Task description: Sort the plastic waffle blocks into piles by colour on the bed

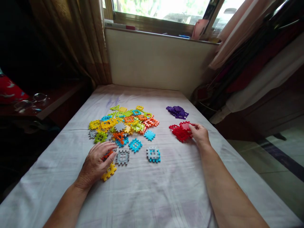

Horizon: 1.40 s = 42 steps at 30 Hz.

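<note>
Now we rest our left hand [98,161] palm down on the white sheet [166,193], fingers loosely spread and flat, gripping nothing. Its fingertips lie over an orange tile [106,155], most of which is hidden beneath them. A yellow tile [109,171] lies just beside the thumb side of that hand, and a grey tile [122,157] sits just past the fingertips.

Our right hand [200,134] is out to the right, its fingertips closed narrowly on the edge of a red tile [185,126]. That tile sits on top of the red pile [180,133], touching it. A purple pile [177,111] lies near, further from us.

Between the hands lie a blue-and-grey stack [153,155] and two loose blue tiles [135,145]. Beyond them spreads the mixed heap [123,122] of yellow, green, orange and blue pieces. A pair of glasses [30,102] lies on the dark side table at far left.
</note>
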### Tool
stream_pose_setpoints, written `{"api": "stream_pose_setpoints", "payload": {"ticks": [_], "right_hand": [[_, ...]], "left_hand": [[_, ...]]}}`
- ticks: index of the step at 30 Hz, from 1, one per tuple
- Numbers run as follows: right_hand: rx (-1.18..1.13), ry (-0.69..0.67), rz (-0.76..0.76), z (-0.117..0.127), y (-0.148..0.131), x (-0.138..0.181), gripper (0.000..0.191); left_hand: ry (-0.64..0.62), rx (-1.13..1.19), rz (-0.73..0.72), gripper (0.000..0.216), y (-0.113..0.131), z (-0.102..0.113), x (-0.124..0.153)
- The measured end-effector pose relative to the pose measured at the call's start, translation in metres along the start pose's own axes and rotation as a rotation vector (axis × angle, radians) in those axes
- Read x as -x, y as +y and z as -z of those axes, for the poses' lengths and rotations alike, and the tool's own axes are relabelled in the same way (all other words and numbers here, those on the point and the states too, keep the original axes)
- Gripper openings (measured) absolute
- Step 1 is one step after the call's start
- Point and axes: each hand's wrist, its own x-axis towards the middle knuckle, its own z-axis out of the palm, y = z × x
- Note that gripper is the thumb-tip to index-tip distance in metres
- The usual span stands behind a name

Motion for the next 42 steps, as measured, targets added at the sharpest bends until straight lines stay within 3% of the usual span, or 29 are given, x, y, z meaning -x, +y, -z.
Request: {"api": "stream_pose_setpoints", "payload": {"ticks": [4,7,9,13,16,20,23,27,29,32,35,37,42], "right_hand": [[0.350,0.115,0.192,0.010,0.005,-0.006,0.031],[0.493,0.168,0.433,0.006,0.002,0.013,0.036],[0.468,0.079,0.616,-0.008,0.002,0.041,0.040],[0.549,-0.361,0.857,-0.048,0.015,0.118,0.050],[0.708,-0.474,0.889,-0.078,0.023,0.162,0.063],[0.681,-0.560,0.979,-0.115,0.018,0.185,0.072],[0.505,-0.615,1.095,-0.141,0.009,0.184,0.067],[0.355,-0.545,1.149,-0.162,-0.011,0.150,0.046],[0.437,-0.454,1.040,-0.165,-0.024,0.119,0.044],[0.686,-0.316,0.684,-0.166,-0.042,0.070,0.053],[0.836,-0.415,0.486,-0.170,-0.050,0.041,0.053],[0.852,-0.494,0.509,-0.175,-0.047,0.040,0.048],[0.723,-0.578,0.738,-0.191,-0.031,0.070,0.043]], "left_hand": [[0.036,-0.043,0.031,0.032,-0.007,0.000,0.002],[0.057,-0.114,0.095,0.040,-0.011,0.000,0.003],[0.063,-0.180,0.187,0.049,-0.014,0.000,0.003],[0.095,-0.280,0.404,0.067,-0.018,-0.001,0.005],[0.099,-0.263,0.503,0.075,-0.021,-0.005,0.006],[0.088,-0.177,0.547,0.074,-0.023,-0.010,0.008],[0.135,-0.140,0.528,0.068,-0.024,-0.012,0.009],[0.179,-0.124,0.494,0.064,-0.027,-0.013,0.009],[0.198,-0.125,0.479,0.063,-0.027,-0.012,0.008],[0.225,-0.132,0.475,0.060,-0.028,-0.012,0.005],[0.233,-0.128,0.470,0.059,-0.029,-0.012,0.003],[0.244,-0.126,0.466,0.059,-0.030,-0.012,0.002],[0.264,-0.123,0.475,0.059,-0.032,-0.012,0.002]]}}
